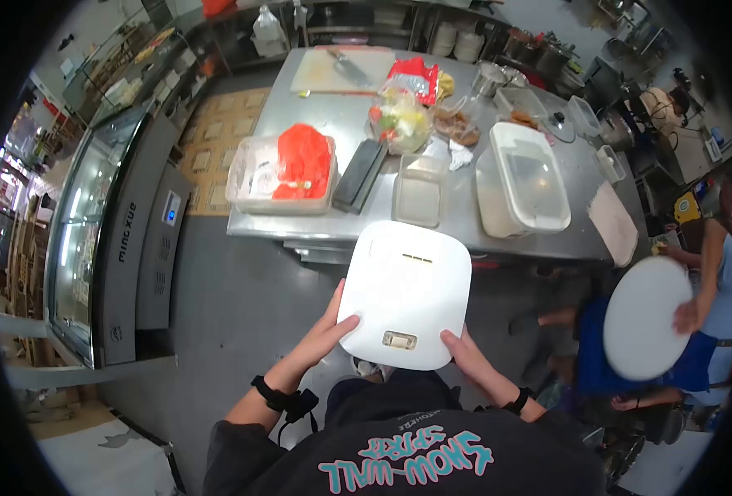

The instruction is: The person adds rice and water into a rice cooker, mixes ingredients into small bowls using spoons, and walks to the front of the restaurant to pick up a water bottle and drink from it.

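Held in front of my body is a white rice cooker (405,298), its rounded square top facing up. The top has a row of small slots near the far edge and a latch-like button near me. My left hand (330,331) grips the left side, thumb on the top edge. On the opposite side my right hand (467,355) grips the near right corner, thumb also on top. The other fingers of both hands are mostly hidden beneath or behind the cooker. Just beyond it is the front edge of a steel table (366,225).
On the table are a tub with a red bag (304,161), a dark oblong block (360,176), a clear container (419,190), a large lidded bin (523,182) and a cutting board (308,70). A display fridge (126,240) stands left. At right, another person holds a white oval board (647,318).
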`<state>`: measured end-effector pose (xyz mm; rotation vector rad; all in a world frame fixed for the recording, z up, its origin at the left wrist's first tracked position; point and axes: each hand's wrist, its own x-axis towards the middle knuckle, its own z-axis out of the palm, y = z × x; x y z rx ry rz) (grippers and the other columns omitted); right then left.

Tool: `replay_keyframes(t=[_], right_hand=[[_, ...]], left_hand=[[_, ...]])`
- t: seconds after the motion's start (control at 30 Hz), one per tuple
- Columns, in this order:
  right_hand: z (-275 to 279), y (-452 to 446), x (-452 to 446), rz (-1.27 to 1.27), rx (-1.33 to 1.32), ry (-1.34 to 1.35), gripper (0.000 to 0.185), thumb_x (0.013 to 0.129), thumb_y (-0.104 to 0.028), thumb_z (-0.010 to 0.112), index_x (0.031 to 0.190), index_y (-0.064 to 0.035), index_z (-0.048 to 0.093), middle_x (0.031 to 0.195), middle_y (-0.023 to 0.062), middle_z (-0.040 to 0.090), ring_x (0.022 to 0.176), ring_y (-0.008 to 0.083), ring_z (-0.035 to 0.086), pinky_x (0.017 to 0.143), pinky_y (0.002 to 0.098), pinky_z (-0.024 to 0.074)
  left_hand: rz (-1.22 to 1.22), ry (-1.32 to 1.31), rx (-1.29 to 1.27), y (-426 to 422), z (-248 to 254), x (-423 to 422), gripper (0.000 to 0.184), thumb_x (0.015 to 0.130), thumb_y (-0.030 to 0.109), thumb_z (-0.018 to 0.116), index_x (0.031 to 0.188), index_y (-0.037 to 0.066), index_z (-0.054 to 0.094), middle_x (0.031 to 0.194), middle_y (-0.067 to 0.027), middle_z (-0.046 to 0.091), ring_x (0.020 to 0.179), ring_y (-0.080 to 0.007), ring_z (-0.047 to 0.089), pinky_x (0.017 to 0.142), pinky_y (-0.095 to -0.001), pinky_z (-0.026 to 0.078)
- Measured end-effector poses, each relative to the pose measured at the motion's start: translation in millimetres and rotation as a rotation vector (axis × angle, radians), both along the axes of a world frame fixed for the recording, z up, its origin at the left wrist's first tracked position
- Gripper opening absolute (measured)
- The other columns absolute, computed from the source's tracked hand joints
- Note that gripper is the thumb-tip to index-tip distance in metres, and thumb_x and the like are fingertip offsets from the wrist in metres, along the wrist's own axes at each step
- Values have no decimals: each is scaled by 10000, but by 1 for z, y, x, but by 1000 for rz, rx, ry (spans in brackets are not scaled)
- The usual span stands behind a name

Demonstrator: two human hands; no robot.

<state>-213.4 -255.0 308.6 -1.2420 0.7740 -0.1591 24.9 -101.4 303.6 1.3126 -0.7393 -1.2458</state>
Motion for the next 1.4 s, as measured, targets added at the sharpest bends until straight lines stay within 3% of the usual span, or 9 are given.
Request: replay_keyframes(t=[0.27, 0.37, 0.83, 0.93, 1.07, 1.13, 1.23, 1.27, 1.4], right_hand=[[-6, -91, 35, -142, 21, -54, 575, 864, -220, 453, 1329, 16, 212, 1292, 149, 356, 1182, 211, 350, 985, 310, 279], [-24, -135, 51, -225, 68, -95, 553, 851, -195, 470, 1314, 18, 255, 1257, 139, 403, 1149, 199, 388, 966, 304, 302], [-41, -249, 153, -427, 66, -154, 544, 830, -134, 534, 1308, 3, 312, 1208, 117, 468, 1083, 176, 456, 915, 280, 355], [-47, -272, 165, -407, 45, -92, 548, 836, -162, 539, 1305, 12, 314, 1211, 134, 470, 1081, 182, 465, 913, 280, 358], [-33, -270, 164, -351, -207, 84, 625, 862, -238, 516, 1330, 55, 224, 1281, 186, 403, 1160, 215, 408, 962, 289, 309], [-29, -260, 158, -368, -215, 125, 652, 876, -262, 495, 1343, 59, 172, 1319, 195, 352, 1203, 223, 360, 986, 289, 277], [-19, -245, 154, -384, -178, 146, 678, 896, -294, 460, 1355, 60, 109, 1374, 204, 261, 1264, 232, 276, 1020, 285, 221], [-28, -243, 149, -361, -210, 145, 678, 896, -293, 460, 1354, 62, 109, 1377, 204, 256, 1269, 232, 268, 1022, 286, 216], [-22, -240, 141, -320, -279, 115, 677, 898, -288, 462, 1351, 70, 108, 1383, 200, 247, 1281, 228, 244, 1027, 285, 204]], left_hand=[[21, 93, 16, -102, -1, 26, 730, 885, 269, 461, 1381, 6, -7, 1447, -154, 48, 1336, -222, 43, 1062, -311, 79], [34, 57, -3, -141, -36, 36, 724, 886, 262, 459, 1383, 13, -5, 1448, -147, 34, 1336, -220, 34, 1062, -310, 80], [110, -67, 1, -262, -55, 118, 725, 873, 300, 449, 1382, 19, 17, 1429, -158, 110, 1319, -219, 102, 1059, -320, 96], [47, -67, 92, -273, -50, 130, 720, 870, 291, 457, 1377, 12, 28, 1427, -187, 101, 1324, -276, 84, 1060, -343, 99], [28, -830, -77, -274, -64, 143, 802, 808, 345, 558, 1370, 19, 87, 1411, -236, 116, 1307, -384, 108, 1048, -461, 103], [16, -1111, -232, -270, -6, 145, 841, 748, 395, 627, 1369, 60, 170, 1403, -234, 150, 1294, -419, 130, 1032, -528, 117], [-475, -1335, -333, -279, 28, 141, 841, 630, 483, 682, 1325, 169, 327, 1405, -174, 202, 1292, -424, 134, 1012, -583, 123], [-513, -1315, -377, -282, 22, 137, 774, 587, 439, 719, 1266, 217, 422, 1404, -120, 236, 1295, -407, 144, 997, -611, 139], [-620, -1491, -347, -293, 31, 133, 774, 566, 355, 734, 1265, 234, 426, 1400, -85, 254, 1293, -396, 160, 997, -610, 155]])
